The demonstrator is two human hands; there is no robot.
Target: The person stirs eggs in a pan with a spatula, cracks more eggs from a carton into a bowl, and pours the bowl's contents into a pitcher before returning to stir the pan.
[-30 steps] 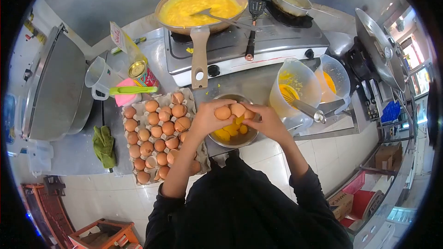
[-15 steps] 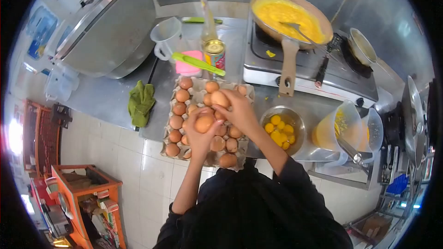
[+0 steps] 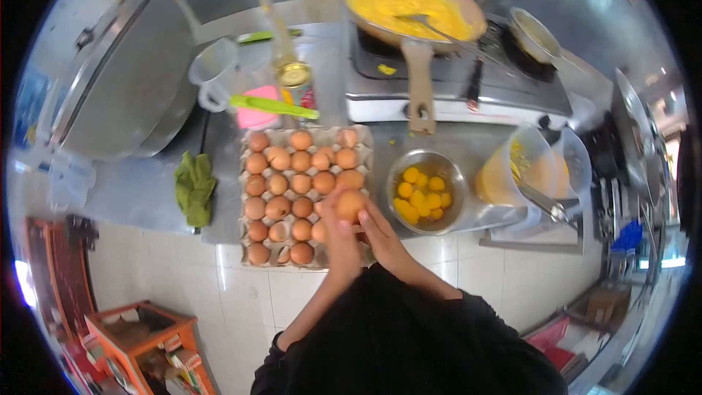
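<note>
Over the right side of a cardboard egg tray (image 3: pixel 322 136), my left hand (image 3: pixel 341 245) is closed around a brown egg (image 3: pixel 351 205). My right hand (image 3: pixel 387 245) is close beside it, its bent fingertips against the right side of that egg. Anything lower between the hands is hidden. Whole brown eggs fill much of the tray, and a few broken shells (image 3: pixel 278 232) sit among them. Right of the tray stands a metal bowl (image 3: pixel 451 206) holding several raw yolks (image 3: pixel 418 200) and clear egg white.
A pan of yellow egg (image 3: pixel 409 6) with a spatula sits on the gas stove (image 3: pixel 380 88). Plastic jugs (image 3: pixel 515 164) stand to the right. Green tongs (image 3: pixel 274 107), a can (image 3: pixel 295 80) and a pink box lie behind the tray; a green cloth (image 3: pixel 194 190) hangs at left.
My hands have come closer to my body and together over the tray's right side. The separate egg that my right hand held is not distinct now. The view has shifted right.
</note>
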